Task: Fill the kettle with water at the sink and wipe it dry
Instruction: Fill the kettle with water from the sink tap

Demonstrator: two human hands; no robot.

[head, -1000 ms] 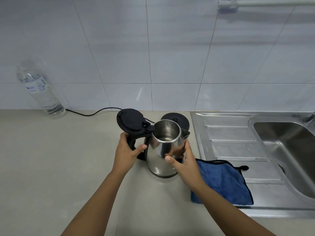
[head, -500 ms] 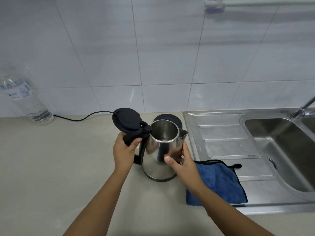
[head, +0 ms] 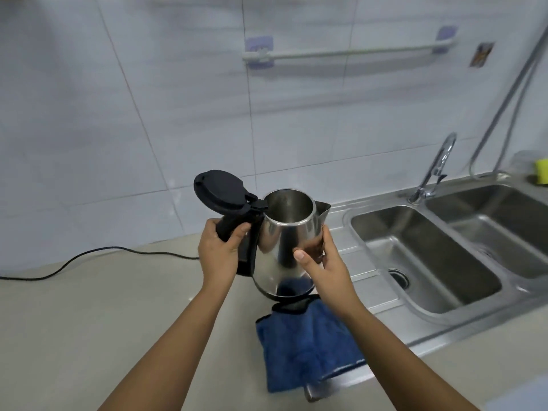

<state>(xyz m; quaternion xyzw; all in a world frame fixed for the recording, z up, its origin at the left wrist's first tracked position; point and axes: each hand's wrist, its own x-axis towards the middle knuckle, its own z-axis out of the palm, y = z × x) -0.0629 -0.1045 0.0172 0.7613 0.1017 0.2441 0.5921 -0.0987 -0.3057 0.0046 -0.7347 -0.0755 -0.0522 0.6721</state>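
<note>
The kettle [head: 287, 241] is in the carrying step: held above the counter just left of the sink [head: 427, 262], lid [head: 221, 192] flipped open, seemingly empty, though the inside is dim. The left hand [head: 219, 250] is wrapped tight around the black handle; the right hand [head: 324, 266] cups the steel body, thumb pressed on its front. Next, its mouth must go under the tap [head: 436, 167], at the sink's far edge. A blue cloth [head: 305, 348] lies just below the kettle.

The kettle [head: 289, 244] is polished, mirror-bright steel with a matt black plastic lid [head: 221, 192] and handle [head: 229, 229]. The sink [head: 427, 256] is brushed metal, the blue cloth [head: 305, 345] soft and fuzzy, the wall tiles [head: 148, 99] glossy.
</note>
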